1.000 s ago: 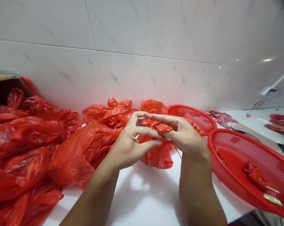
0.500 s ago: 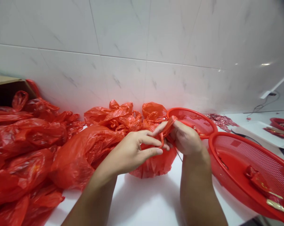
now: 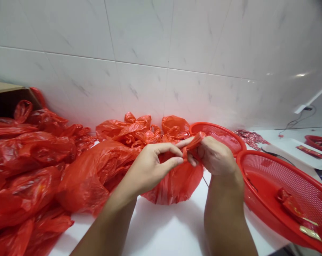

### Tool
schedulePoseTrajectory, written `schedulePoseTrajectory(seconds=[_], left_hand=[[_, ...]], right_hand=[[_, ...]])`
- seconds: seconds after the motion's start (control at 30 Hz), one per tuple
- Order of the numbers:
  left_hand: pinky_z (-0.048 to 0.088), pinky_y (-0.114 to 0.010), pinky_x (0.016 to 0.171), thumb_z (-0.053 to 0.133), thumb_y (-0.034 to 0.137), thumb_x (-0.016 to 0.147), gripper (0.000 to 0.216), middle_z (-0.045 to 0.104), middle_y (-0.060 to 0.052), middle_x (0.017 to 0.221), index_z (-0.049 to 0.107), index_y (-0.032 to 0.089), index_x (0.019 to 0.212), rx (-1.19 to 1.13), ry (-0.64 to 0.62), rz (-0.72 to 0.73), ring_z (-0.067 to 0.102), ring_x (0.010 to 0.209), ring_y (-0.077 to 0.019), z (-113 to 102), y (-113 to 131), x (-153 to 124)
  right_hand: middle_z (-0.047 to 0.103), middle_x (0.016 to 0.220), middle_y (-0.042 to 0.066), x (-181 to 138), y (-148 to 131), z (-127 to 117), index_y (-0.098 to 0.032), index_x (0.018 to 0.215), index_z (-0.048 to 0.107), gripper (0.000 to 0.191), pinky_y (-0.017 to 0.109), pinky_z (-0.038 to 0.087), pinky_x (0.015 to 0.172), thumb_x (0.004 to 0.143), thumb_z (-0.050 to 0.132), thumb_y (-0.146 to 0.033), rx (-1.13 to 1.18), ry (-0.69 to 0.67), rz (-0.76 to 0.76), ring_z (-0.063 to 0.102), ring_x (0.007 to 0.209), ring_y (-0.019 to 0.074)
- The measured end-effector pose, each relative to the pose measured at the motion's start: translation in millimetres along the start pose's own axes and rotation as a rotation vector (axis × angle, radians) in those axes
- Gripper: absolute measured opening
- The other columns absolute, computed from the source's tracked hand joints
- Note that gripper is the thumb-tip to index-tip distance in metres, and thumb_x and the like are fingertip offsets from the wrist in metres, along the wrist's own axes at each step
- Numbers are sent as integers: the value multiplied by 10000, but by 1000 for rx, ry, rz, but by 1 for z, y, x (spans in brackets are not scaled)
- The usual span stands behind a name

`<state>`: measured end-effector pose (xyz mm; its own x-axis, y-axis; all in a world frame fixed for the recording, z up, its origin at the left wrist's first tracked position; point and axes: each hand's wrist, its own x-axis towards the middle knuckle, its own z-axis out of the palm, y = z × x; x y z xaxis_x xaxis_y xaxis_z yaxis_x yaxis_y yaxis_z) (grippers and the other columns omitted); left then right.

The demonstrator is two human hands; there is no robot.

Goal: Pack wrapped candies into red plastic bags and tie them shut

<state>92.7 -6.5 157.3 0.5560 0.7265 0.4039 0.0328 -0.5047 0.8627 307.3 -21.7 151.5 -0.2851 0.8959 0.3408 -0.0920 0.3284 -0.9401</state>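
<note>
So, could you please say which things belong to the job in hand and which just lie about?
Belonging, apparently:
red bag, top between left hand and right hand
perhaps similar bags nearby

Seemingly lying about:
front basket
rear basket
white tray
cardboard box

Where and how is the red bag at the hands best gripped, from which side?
Probably by its gathered top strip, from above, near the right hand: there the red bag narrows to a bunched band, likely easier to pinch than the broad, rounded film below.

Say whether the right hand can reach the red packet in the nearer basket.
Probably not immediately: the right hand holds the red bag. Once freed, the way looks open; nothing visibly covers the red packet in the nearer basket.
</note>
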Motion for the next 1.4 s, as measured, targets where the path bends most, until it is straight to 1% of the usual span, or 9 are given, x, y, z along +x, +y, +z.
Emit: schedulePoseTrajectory(seconds=[0.1, 0.2, 0.37, 0.63, 0.87, 1.0, 1.2, 1.3, 1.4], left_hand=[[517, -255, 653, 732, 182, 872, 205, 696, 9, 833, 634, 254, 1037, 59, 203, -39, 653, 739, -158, 4, -8, 1], [437, -229, 537, 669, 159, 896, 181, 670, 32, 724, 652, 240, 1056, 71, 123, -86, 574, 575, -122, 4, -10, 4], [534, -245, 622, 631, 114, 882, 161, 728, -19, 734, 773, 181, 913, -58, 94, -77, 679, 670, -148, 0, -2, 9], [637, -359, 862, 787, 305, 890, 226, 819, -97, 970, 820, 177, 1073, -201, -57, -109, 778, 905, -233, -15, 8, 3], [642, -338, 837, 767, 311, 888, 149, 825, -56, 955, 837, 230, 992, 23, 15, -135, 775, 906, -222, -15, 12, 0], [625, -326, 724, 722, 302, 881, 152, 811, -46, 950, 806, 233, 987, 286, 121, -184, 753, 813, -207, -25, 8, -1], [512, -322, 661, 653, 218, 836, 64, 733, -9, 885, 657, 227, 900, 773, 452, -225, 676, 791, -205, -72, -4, -8], [493, -303, 661, 665, 204, 833, 70, 689, 10, 853, 613, 219, 878, 709, 543, -141, 640, 755, -173, -74, 1, -12], [523, -272, 675, 695, 189, 847, 84, 678, 14, 840, 623, 220, 878, 459, 569, 7, 648, 756, -150, -52, 10, -12]], right_hand=[[654, 673, 49, -4, -4, 5, -188, 1109, 825, 570, 312, 468, 626, 1074, 423, -592, -134, 14, -54, 578, 626, 175], [712, 862, 63, -10, -11, 12, -246, 1189, 806, 455, 338, 516, 771, 1084, 470, -534, -326, 21, -106, 647, 801, 194], [750, 1100, 50, -19, -20, 10, -312, 1218, 786, 272, 382, 531, 973, 1076, 559, -358, -373, -6, -163, 684, 1064, 211], [790, 1022, 40, -24, -22, -5, -272, 1061, 822, 197, 330, 595, 911, 1035, 627, -259, -268, -28, -142, 734, 977, 180], [732, 1030, 43, -23, -27, -4, -266, 970, 822, 229, 335, 566, 930, 1015, 605, -207, -394, -60, -163, 692, 1014, 181], [667, 1149, 60, -25, -26, -11, -260, 911, 815, 209, 337, 533, 953, 1006, 629, -273, -512, -82, -132, 634, 1137, 204], [685, 1133, 67, -30, -10, -52, -229, 886, 772, 209, 354, 524, 935, 990, 615, -322, -608, -64, 72, 652, 1059, 207], [702, 1084, 74, -29, -11, -57, -215, 805, 708, 263, 385, 525, 959, 998, 578, -338, -596, -11, 62, 654, 1135, 241], [704, 922, 65, -21, -18, -31, -226, 705, 625, 314, 415, 481, 1064, 1005, 553, -282, -526, -136, -69, 525, 1402, 278]])
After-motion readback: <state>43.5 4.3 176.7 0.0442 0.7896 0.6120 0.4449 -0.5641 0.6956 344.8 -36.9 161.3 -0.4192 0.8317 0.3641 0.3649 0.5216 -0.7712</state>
